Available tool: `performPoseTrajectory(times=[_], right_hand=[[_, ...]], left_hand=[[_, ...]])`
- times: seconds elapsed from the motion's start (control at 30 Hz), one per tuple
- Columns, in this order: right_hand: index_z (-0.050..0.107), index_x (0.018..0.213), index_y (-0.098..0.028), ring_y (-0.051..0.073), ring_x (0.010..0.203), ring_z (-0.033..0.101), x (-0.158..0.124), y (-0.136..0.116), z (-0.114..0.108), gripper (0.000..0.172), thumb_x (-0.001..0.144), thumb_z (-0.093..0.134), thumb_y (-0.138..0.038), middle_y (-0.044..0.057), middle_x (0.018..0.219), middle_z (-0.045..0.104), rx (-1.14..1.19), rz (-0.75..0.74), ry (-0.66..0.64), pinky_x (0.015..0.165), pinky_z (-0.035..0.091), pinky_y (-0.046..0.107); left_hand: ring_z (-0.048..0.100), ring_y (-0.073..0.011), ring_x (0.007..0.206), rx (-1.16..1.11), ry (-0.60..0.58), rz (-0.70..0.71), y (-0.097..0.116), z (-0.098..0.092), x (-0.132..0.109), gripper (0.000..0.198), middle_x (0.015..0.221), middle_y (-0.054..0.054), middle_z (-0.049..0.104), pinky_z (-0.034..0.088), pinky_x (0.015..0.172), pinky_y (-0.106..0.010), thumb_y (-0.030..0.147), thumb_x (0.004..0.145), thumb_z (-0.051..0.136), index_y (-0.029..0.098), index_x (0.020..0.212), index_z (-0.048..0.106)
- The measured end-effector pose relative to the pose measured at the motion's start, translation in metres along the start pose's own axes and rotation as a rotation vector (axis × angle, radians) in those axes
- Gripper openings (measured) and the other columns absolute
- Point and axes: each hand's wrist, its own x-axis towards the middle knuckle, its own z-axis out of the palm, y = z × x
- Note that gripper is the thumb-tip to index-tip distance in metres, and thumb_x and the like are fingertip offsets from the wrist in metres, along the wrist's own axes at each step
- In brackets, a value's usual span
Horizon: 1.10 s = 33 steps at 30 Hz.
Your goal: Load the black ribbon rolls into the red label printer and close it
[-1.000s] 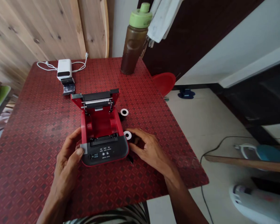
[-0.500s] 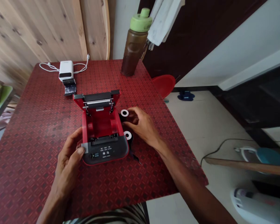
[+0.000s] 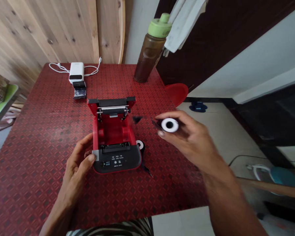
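Observation:
On the table sits a red and black label printer [image 3: 116,157] with its lid [image 3: 112,106] raised and its red paper bay showing. My left hand [image 3: 77,167] grips the printer's left side, thumb on the front corner and fingers along the side wall. To the right, above the table, my right hand [image 3: 189,137] is closed around a label roll [image 3: 176,125], black outside with a white ring-shaped end; a dark loose end sticks out at its left. A second roll [image 3: 140,144] with a white end lies against the printer's right side, its black tail trailing toward me.
Further back on the red patterned table [image 3: 51,131] are a small white device [image 3: 76,70] with a white cable [image 3: 92,74] and a brown bottle [image 3: 151,52] with a green lid. A red stool [image 3: 178,93] stands beyond the table's right edge.
My right hand has lifted one roll from beside the printer and carried it right and closer to me. The left hand keeps its hold on the printer. The view has shifted slightly.

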Motion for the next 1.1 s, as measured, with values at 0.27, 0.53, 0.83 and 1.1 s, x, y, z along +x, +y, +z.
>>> performPoseTrajectory(times=[0.27, 0.53, 0.83, 1.1], right_hand=[[0.071, 0.135, -0.031, 0.024, 0.097, 0.067, -0.003, -0.040, 0.008, 0.034, 0.102, 0.066, -0.041, 0.004, 0.107, 0.071, 0.356, 0.008, -0.498, 0.083, 0.055, 0.038], [0.053, 0.127, -0.028, 0.021, 0.094, 0.066, 0.011, -0.050, 0.046, 0.024, 0.106, 0.062, -0.036, 0.003, 0.109, 0.069, -0.027, -0.011, -0.449, 0.074, 0.053, 0.034], [0.071, 0.124, -0.024, 0.026, 0.110, 0.072, 0.021, -0.052, 0.076, 0.027, 0.100, 0.068, -0.011, 0.007, 0.116, 0.074, -0.441, -0.316, -0.315, 0.100, 0.059, 0.045], [0.076, 0.108, -0.021, 0.031, 0.102, 0.073, 0.026, -0.058, 0.091, 0.019, 0.098, 0.070, -0.007, 0.011, 0.112, 0.084, -0.768, -0.377, -0.308, 0.089, 0.052, 0.045]], left_hand=[[0.067, -0.0361, 0.140, 0.031, -0.029, 0.014, 0.004, 0.000, -0.001, 0.058, 0.159, -0.008, 0.067, 0.056, 0.115, -0.049, 0.051, 0.100, 0.073, 0.030, 0.153, 0.064], [0.067, -0.0348, 0.138, 0.025, -0.079, 0.027, 0.000, -0.005, 0.000, 0.057, 0.157, -0.008, 0.068, 0.058, 0.110, -0.047, 0.052, 0.102, 0.072, 0.030, 0.154, 0.062], [0.066, -0.0346, 0.142, 0.012, -0.094, 0.021, 0.007, -0.001, -0.001, 0.056, 0.159, -0.010, 0.066, 0.060, 0.109, -0.047, 0.052, 0.102, 0.071, 0.030, 0.153, 0.063], [0.070, -0.0343, 0.134, 0.029, -0.075, 0.007, 0.008, -0.001, -0.001, 0.056, 0.156, -0.010, 0.068, 0.062, 0.105, -0.048, 0.054, 0.101, 0.072, 0.031, 0.151, 0.064]])
